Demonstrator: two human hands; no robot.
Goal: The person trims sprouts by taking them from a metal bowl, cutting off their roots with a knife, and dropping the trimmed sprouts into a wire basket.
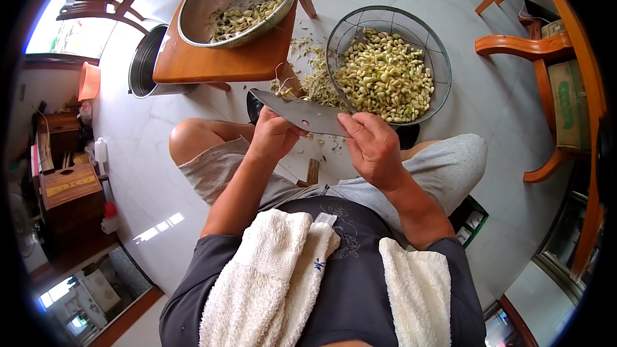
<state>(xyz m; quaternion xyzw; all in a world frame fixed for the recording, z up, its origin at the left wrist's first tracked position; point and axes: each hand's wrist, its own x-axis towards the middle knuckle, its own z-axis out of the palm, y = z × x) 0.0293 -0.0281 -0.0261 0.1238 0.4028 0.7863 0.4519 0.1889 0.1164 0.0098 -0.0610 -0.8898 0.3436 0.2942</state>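
Note:
A broad grey metal knife blade (316, 117) with a small hole in it is stretched between my two hands, in front of my crossed legs. My left hand (275, 135) is closed at the blade's lower edge, its far fingers hidden. At the other end, my right hand (373, 146) pinches the blade between thumb and fingers. No handle can be made out. Just beyond the blade, a round wire-mesh basket (443, 80) holds many small pale green-white bulbs (385, 77). A heap of dry trimmings (321, 80) lies on the floor beside it.
A metal colander (193, 16) with more bulbs and stalks stands on a wooden chair (212, 67). Left of that is a metal bucket (138, 67). Wooden furniture (546, 51) and a cardboard box (571, 103) line the right side. A towel (257, 270) hangs over my chest.

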